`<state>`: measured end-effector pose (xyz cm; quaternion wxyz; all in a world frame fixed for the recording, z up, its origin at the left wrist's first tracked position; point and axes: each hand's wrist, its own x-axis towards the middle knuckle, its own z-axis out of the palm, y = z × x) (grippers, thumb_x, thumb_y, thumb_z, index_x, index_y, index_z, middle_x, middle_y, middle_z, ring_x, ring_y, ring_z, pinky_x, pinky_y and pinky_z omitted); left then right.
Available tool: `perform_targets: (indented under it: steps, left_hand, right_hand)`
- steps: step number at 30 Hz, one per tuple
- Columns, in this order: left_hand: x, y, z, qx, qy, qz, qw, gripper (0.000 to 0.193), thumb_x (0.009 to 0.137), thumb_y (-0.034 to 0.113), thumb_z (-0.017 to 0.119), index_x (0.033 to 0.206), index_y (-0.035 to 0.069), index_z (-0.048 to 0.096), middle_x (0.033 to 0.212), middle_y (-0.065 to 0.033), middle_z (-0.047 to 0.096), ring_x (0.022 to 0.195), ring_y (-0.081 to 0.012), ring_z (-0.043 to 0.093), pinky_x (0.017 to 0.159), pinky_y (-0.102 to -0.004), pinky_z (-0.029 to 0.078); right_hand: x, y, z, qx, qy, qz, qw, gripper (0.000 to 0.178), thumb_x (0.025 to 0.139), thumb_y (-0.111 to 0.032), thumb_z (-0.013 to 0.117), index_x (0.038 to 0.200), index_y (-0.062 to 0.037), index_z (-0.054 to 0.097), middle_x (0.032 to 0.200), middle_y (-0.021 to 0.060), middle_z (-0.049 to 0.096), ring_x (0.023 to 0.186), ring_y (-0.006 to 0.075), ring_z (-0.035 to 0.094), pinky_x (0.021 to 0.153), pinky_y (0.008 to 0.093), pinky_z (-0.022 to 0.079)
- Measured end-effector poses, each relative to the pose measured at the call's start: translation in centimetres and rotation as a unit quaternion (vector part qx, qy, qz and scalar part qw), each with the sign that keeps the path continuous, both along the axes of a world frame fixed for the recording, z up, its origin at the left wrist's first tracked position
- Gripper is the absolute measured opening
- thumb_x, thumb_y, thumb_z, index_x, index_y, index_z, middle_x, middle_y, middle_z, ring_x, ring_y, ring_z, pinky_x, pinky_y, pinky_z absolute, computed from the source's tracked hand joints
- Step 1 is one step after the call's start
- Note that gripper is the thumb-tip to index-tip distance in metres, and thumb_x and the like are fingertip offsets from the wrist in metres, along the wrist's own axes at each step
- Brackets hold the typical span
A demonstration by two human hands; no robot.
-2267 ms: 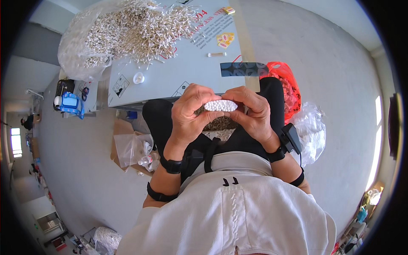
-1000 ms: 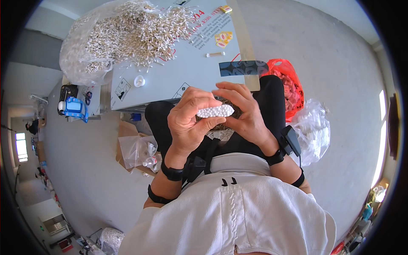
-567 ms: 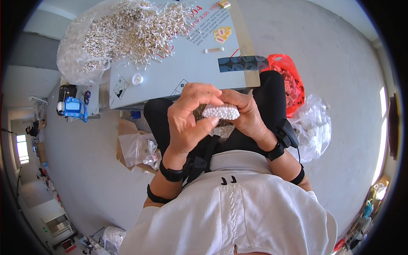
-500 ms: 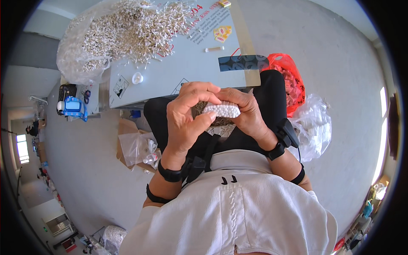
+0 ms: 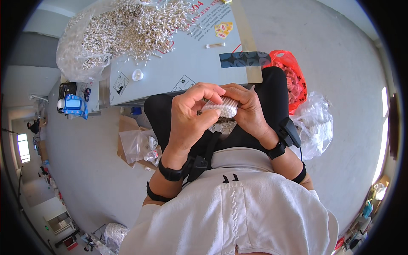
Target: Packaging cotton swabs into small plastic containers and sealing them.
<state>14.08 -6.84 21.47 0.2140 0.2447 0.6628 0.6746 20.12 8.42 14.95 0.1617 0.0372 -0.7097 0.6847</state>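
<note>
A tight bundle of cotton swabs (image 5: 225,109) is held over my lap, its white tips packed together and its sticks partly showing behind them. My left hand (image 5: 193,106) grips the bundle's left side between thumb and fingers. Around its right side and back curl the fingers of my right hand (image 5: 248,109). Below the bundle, between my legs, part of an open container (image 5: 222,128) shows; my hands hide most of it. On the table (image 5: 170,76) beyond lies a large heap of loose cotton swabs (image 5: 127,34), partly in a clear plastic bag (image 5: 78,63).
A small white cup (image 5: 137,75), a few swabs (image 5: 215,45) and yellow labels (image 5: 223,29) lie on the table. A dark patterned strip (image 5: 242,60) crosses its right edge. To the right are a red bag (image 5: 293,80) and clear plastic bags (image 5: 316,123); a cardboard box (image 5: 127,148) sits left.
The bundle has tilted in my hands, so more of its sticks show along the top. Both hands stay around it, the left one slightly turned.
</note>
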Motion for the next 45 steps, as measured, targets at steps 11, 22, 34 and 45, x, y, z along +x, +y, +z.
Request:
perform_targets:
  steps: [11,22,34,45]
  left_hand:
    - [0.2,0.4,0.0,-0.027,0.006,0.021,0.999,0.015,0.068,-0.007,0.056,0.080,-0.002,0.062,0.097,-0.0066,0.067,0.076,-0.0069,0.057,0.063,-0.0208,0.045]
    - [-0.3,0.2,-0.5,-0.029,0.080,0.002,0.996,0.016,0.069,-0.003,0.061,0.085,0.000,0.063,0.092,-0.0062,0.066,0.078,-0.0096,0.058,0.069,-0.0239,0.046]
    - [-0.7,0.6,-1.1,-0.041,0.329,-0.016,0.943,0.034,0.066,0.013,0.084,0.096,0.003,0.069,0.092,-0.0075,0.067,0.085,-0.0230,0.062,0.077,-0.0324,0.050]
    - [-0.2,1.0,-0.8,-0.028,0.304,-0.019,0.952,0.032,0.065,0.005,0.080,0.094,0.003,0.067,0.094,-0.0094,0.066,0.088,-0.0244,0.062,0.081,-0.0345,0.048]
  right_hand:
    - [0.2,-0.3,0.7,0.076,0.009,-0.029,0.997,0.031,0.073,0.011,0.069,0.103,0.0020,0.067,0.098,0.0149,0.067,0.086,0.0274,0.067,0.076,0.0326,0.052]
    - [0.2,-0.4,0.1,0.036,-0.016,-0.019,0.999,0.028,0.074,0.009,0.069,0.101,0.0029,0.067,0.091,0.0144,0.067,0.083,0.0240,0.066,0.073,0.0313,0.052]
    - [0.4,-0.6,-0.4,-0.147,-0.053,0.050,0.986,0.022,0.078,0.008,0.069,0.099,0.0020,0.069,0.089,0.0028,0.069,0.084,0.0061,0.058,0.074,0.0253,0.049]
    - [0.4,-0.9,0.0,-0.195,-0.049,0.070,0.977,0.021,0.079,0.006,0.070,0.099,0.0012,0.069,0.087,0.0024,0.069,0.081,0.0059,0.058,0.071,0.0254,0.049]
